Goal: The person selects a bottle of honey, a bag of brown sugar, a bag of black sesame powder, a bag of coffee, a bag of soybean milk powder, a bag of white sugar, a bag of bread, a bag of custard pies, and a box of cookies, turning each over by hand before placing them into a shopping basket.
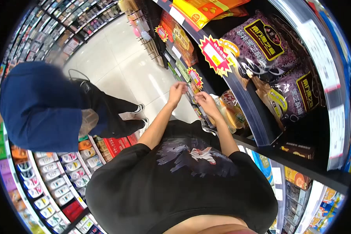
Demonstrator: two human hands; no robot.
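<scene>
My left hand (177, 93) is raised in front of my chest, its fingertips pinched together. Close beside it on the right, my right hand (207, 103) also has its fingers curled in, pointing toward the left one. Whatever lies between the fingertips is too small to make out. Just past the hands is the edge of a shelf, with a red and yellow starburst price tag (195, 78) on it. A clear-wrapped yellowish food package (231, 113) sits on the shelf near my right wrist.
A person in a dark blue top (42, 105) stands at my left. Purple bags (261, 43) and an orange bag (206, 9) fill the right shelf, with a larger starburst sign (215, 55) on its edge. Rows of bottles (60, 183) line the lower left. A tiled floor (117, 62) runs between.
</scene>
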